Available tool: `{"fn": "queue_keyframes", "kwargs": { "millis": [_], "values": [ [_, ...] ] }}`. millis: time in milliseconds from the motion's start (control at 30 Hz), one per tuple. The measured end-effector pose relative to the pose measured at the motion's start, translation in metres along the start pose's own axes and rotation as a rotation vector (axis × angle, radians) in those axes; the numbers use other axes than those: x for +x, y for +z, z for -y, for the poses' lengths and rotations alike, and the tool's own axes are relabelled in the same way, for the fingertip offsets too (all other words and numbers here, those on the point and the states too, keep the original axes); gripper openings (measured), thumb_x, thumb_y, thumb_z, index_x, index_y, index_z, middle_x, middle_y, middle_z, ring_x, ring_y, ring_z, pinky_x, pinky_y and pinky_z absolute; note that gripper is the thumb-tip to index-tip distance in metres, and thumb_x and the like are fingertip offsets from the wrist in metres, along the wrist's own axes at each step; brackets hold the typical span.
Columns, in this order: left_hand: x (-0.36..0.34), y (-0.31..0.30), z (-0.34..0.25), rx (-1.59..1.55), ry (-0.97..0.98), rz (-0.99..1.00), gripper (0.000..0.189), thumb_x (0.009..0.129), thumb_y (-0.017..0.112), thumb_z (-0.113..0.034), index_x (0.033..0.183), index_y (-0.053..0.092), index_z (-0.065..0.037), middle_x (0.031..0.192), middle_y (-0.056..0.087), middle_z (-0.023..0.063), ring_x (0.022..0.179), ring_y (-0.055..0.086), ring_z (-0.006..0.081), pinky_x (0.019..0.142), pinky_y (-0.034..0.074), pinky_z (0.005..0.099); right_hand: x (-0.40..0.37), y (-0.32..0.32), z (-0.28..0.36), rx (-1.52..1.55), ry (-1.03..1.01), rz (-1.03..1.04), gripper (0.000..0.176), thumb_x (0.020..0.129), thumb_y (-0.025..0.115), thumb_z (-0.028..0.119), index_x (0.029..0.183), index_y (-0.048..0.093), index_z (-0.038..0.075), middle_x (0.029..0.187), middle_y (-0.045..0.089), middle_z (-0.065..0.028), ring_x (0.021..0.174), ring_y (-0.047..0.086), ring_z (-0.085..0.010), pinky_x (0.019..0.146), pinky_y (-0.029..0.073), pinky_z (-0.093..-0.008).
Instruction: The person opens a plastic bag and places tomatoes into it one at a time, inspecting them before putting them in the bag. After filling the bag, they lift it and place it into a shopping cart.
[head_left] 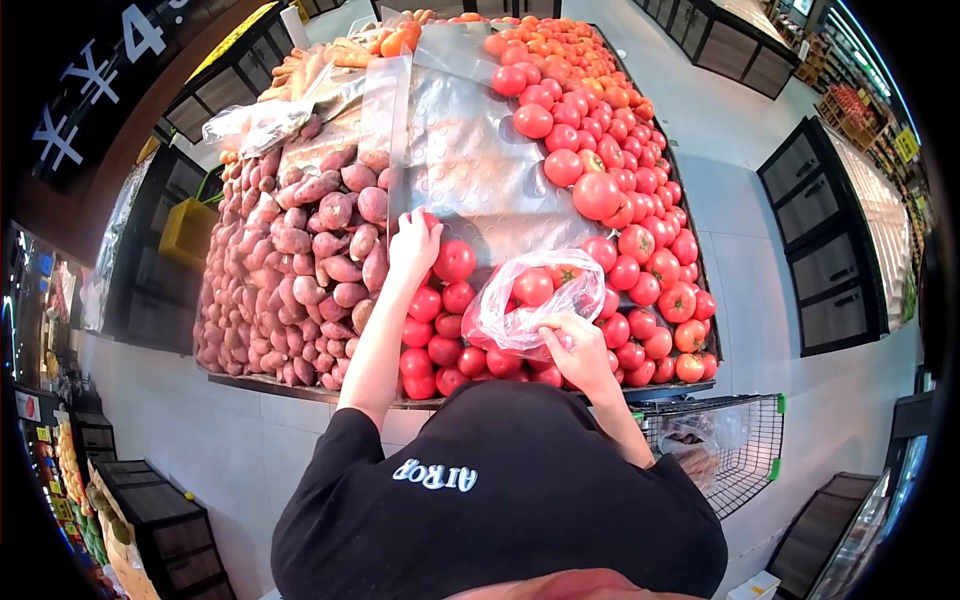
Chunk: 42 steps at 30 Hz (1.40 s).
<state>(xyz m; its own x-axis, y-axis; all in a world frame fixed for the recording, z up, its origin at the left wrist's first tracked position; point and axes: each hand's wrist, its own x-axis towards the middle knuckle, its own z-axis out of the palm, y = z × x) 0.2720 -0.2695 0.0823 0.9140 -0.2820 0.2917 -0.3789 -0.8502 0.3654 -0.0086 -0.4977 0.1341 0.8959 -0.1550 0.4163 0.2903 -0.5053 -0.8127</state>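
Near the top of the tomato pile, my left hand (413,243) is closed on a red tomato (431,221), which shows only partly beside the fingers. My right hand (575,343) pinches the rim of a clear plastic bag (492,318). The bag's mouth is open upward, and red tomatoes (533,287) show inside it or through its film. It rests on the tomatoes at the front of the stand. Another loose tomato (455,261) lies just right of my left hand.
Sweet potatoes (291,241) fill the stand's left side. A clear divider (398,150) rises beside a dimpled grey liner (470,150). More tomatoes (597,196) cover the right side. A wire cart (745,452) holding bagged items stands at the lower right. Carrots and a crumpled bag (258,125) lie at the back left.
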Motion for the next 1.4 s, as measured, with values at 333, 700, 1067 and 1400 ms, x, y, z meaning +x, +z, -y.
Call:
{"fn": "queue_keyframes", "kwargs": {
  "millis": [333, 700, 1067, 1400],
  "values": [
    [-0.12, -0.103, -0.141, -1.452, -0.045, 0.512, 0.038, 0.11, 0.053, -0.021, 0.145, 0.051, -0.006, 0.132, 0.06, 0.0075, 0.126, 0.056, 0.0158, 0.107, 0.047, 0.0312, 0.02, 0.003, 0.045, -0.017, -0.33, -0.106, 0.068, 0.078, 0.084, 0.006, 0.14, 0.056, 0.007, 0.149, 0.05, -0.0202, 0.131, 0.057, -0.0399, 0.107, 0.05, -0.0475],
    [-0.151, -0.108, -0.148, -0.935, 0.13, 0.437, 0.084, 0.082, 0.086, -0.016, 0.154, 0.044, -0.008, 0.131, 0.064, 0.0149, 0.114, 0.065, 0.0242, 0.098, 0.054, 0.0364, 0.018, -0.009, 0.032, 0.904, 0.321, 0.008, 0.064, 0.091, 0.078, 0.003, 0.147, 0.047, 0.0, 0.145, 0.054, -0.0134, 0.133, 0.054, -0.0224, 0.112, 0.047, -0.0362],
    [-0.151, -0.101, -0.143, -0.742, 0.172, 0.349, 0.078, 0.076, 0.09, -0.022, 0.145, 0.056, -0.011, 0.089, 0.069, 0.0091, 0.07, 0.066, 0.0175, 0.069, 0.056, 0.031, 0.011, -0.011, 0.03, 0.96, 0.467, 0.159, 0.064, 0.094, 0.077, 0.017, 0.147, 0.045, 0.002, 0.134, 0.059, -0.0139, 0.117, 0.064, -0.0226, 0.099, 0.056, -0.0364],
    [-0.151, -0.104, -0.147, -0.748, 0.161, 0.381, 0.077, 0.077, 0.09, -0.033, 0.141, 0.058, -0.005, 0.068, 0.063, 0.0067, 0.06, 0.063, 0.0148, 0.063, 0.052, 0.0315, 0.002, -0.003, 0.019, 1.113, 0.76, 0.331, 0.087, 0.105, 0.017, 0.071, 0.139, 0.049, -0.003, 0.1, 0.072, -0.0194, 0.079, 0.074, -0.0305, 0.065, 0.061, -0.036]
  ]
}}
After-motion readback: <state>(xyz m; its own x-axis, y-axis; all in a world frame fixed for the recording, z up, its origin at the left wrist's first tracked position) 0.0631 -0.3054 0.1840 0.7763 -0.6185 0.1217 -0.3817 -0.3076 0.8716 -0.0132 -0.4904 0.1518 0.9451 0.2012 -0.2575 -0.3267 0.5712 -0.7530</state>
